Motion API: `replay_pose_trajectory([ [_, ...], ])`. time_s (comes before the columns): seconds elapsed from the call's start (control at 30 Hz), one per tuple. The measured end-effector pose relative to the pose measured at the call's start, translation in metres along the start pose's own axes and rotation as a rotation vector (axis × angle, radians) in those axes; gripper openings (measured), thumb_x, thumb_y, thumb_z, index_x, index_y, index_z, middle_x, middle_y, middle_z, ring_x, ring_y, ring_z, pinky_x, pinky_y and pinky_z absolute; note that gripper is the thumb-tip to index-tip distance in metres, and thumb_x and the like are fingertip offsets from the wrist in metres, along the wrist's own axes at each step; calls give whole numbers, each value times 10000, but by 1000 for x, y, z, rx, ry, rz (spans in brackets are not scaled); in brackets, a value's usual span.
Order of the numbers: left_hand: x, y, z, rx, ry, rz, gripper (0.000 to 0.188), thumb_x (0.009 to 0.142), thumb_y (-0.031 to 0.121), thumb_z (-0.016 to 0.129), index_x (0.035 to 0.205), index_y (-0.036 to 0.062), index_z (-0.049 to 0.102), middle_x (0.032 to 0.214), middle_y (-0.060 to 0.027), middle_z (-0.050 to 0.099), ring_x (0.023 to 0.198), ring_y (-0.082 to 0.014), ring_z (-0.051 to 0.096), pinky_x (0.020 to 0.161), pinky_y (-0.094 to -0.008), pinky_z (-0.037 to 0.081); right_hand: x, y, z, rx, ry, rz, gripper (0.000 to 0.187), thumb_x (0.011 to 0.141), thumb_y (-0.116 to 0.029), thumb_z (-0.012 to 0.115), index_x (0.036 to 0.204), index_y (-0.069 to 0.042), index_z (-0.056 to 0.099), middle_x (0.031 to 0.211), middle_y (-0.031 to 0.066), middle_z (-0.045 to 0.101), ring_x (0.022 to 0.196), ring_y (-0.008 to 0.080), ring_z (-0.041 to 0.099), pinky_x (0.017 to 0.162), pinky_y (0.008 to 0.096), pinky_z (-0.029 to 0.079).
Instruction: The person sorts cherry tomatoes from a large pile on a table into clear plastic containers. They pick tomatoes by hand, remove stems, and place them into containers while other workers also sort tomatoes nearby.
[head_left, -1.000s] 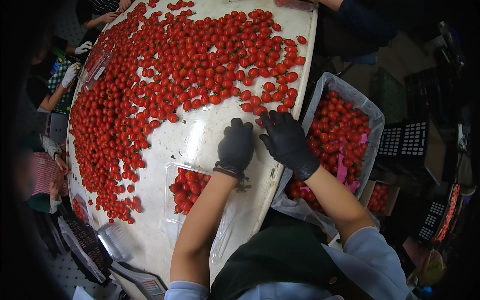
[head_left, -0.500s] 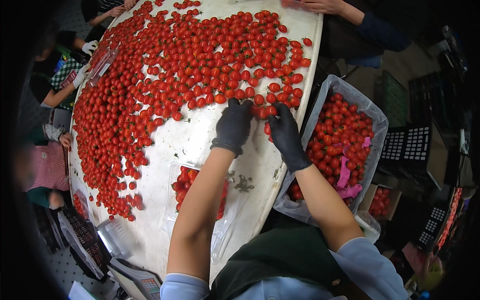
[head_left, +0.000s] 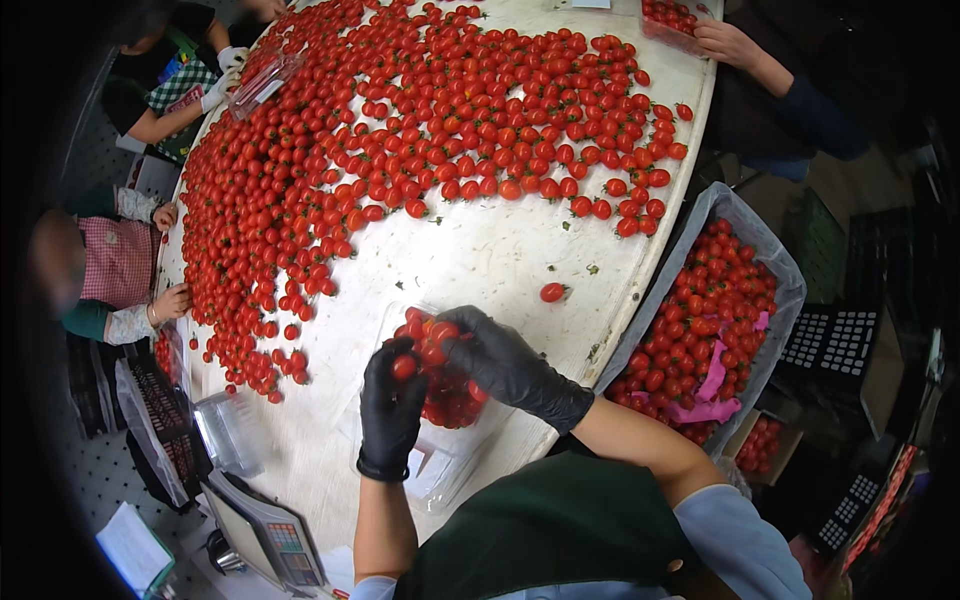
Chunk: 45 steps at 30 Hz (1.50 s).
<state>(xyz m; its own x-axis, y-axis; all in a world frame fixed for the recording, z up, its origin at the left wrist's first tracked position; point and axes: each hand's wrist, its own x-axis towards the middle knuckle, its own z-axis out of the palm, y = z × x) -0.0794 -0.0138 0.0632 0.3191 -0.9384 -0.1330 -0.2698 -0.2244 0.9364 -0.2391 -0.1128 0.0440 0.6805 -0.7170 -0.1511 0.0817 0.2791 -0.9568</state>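
Note:
Black gloves cover both my hands, held over a clear plastic box on the white table. My left hand is closed on a cherry tomato at its fingertips. From the right, my right hand curls round several cherry tomatoes beside the left fingers. Below them, more red tomatoes lie in the box, partly hidden by my hands. A single loose tomato rests on the tabletop farther right.
Tomatoes spread over the far and left table. A lined crate of tomatoes stands at right. Stacked clear boxes and a scale sit at lower left. Co-workers' hands work along the left edge, another at top right.
Both hands have come back from the tomatoes at the table's right edge to the plastic box, carrying tomatoes. One tomato is left alone on the table. The view has shifted.

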Motion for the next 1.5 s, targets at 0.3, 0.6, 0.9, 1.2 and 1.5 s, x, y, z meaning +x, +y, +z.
replay_pose_trajectory([
  [0.3, 11, 32, 38, 519, -118, 414, 415, 762, 60, 633, 1169, 91, 554, 1172, -169, 535, 1067, -355, 508, 890, -412, 429, -74, -17, -98, -323, 499, 13, 179, 886, -177, 578, 961, -15, 582, 861, 66, 627, 817, 141, 618, 701, 277, 487],
  [0.6, 67, 24, 160, 1023, -510, 436, 267, 793, 124, 573, 1049, 55, 539, 913, -136, 519, 801, -305, 549, 647, -403, 498, -101, -46, -156, -1007, 500, -85, 408, 787, -82, 616, 1181, -32, 522, 1152, 178, 544, 1093, 330, 510, 920, 389, 420],
  [0.9, -3, 36, 28, 791, -291, 271, 495, 745, -5, 551, 1231, 23, 458, 1168, -208, 511, 1003, -381, 528, 840, -413, 456, 68, 14, -126, -1440, 728, -229, 481, 784, -315, 648, 1174, -63, 521, 1124, 161, 524, 1000, 323, 491, 792, 449, 442],
  [1.2, 82, 20, 21, 608, -56, 378, 414, 808, 62, 609, 1206, 47, 497, 1171, -176, 521, 1010, -322, 565, 780, -338, 503, 98, 27, -105, -1442, 591, -239, 336, 767, -238, 654, 1057, -86, 578, 979, 130, 541, 896, 332, 494, 691, 435, 472],
  [1.5, 208, -20, 70, 680, -80, 236, 773, 651, 191, 791, 1300, 76, 386, 1159, -208, 469, 1031, -376, 524, 849, -401, 466, 133, 42, -107, -254, 540, -141, 365, 802, -184, 657, 1115, -24, 557, 1036, 117, 588, 911, 204, 576, 777, 297, 469],
])
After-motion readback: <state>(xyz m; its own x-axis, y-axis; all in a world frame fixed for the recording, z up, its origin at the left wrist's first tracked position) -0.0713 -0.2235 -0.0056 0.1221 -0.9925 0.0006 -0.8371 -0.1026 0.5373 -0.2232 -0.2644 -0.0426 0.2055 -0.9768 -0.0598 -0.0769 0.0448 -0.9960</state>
